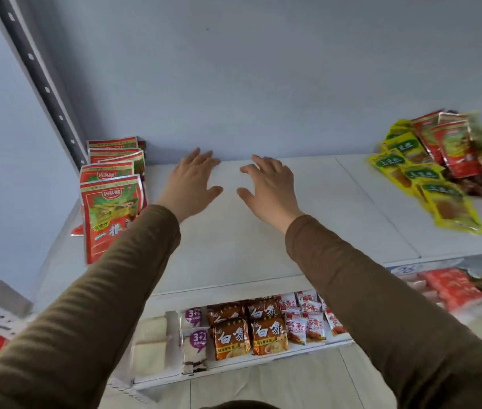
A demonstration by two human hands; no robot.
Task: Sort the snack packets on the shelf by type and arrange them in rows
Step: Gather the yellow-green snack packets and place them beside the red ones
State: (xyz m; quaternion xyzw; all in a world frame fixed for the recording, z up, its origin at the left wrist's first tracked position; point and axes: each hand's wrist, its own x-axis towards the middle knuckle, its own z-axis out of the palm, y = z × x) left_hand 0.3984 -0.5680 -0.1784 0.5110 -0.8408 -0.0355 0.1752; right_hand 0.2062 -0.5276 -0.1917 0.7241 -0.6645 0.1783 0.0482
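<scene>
Backdrop: pale blue wall behind a white shelf (263, 246); dark perforated upright (34, 69) running up the left corner.
Red packets: row of red snack packets (113, 196) standing upright at the shelf's far left, one behind another back to the wall. Just left of the left hand's fingers, not touching.
Mixed pile: loose heap at far right, yellow packets (428, 187) in front and spilling toward the shelf edge, more red packets (446, 143) on top behind. Right edge of the heap is blurred, can't read types there. Well apart from the right hand.
Left hand (192, 184): palm down over bare shelf, fingers straight and spread toward the wall, holding nothing.
Right hand (269, 187): palm down beside it, fingers spread and slightly bent, holding nothing. Thumbs point at each other with a gap between.
Contact: can't tell if either hand touches the shelf surface.
Sleeves: brown long sleeves on both arms.
Lower shelf: orange noodle packs (251, 332) in rows, purple-label packs (194, 340) to their left, small red-and-white packets (307, 320) to their right.
</scene>
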